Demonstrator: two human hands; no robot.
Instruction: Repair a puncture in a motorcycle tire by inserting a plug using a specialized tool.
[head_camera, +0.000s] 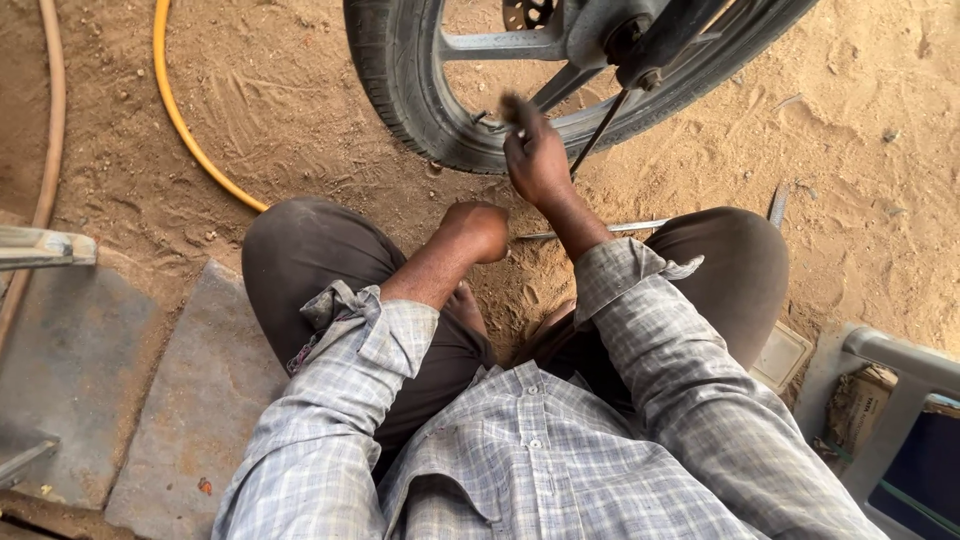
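Note:
A motorcycle wheel (420, 90) with a black tyre and grey spokes stands on sandy ground in front of me. My right hand (535, 155) is raised to the inner rim of the wheel. Its fingertips are bunched and blurred, so what they grip is unclear. A thin dark rod (598, 132) slants down from the axle just right of that hand. My left hand (480, 228) hangs between my knees, wrist bent and fingers curled under, with nothing visible in it. A slim metal bar (630, 226) lies on the sand behind my right wrist.
A yellow hose (180, 120) curves across the sand at left, and a tan hose (50, 130) runs along the far left. Grey stone slabs (200, 390) lie at lower left. A grey plastic frame (900, 360) and a cardboard box (865, 405) sit at lower right.

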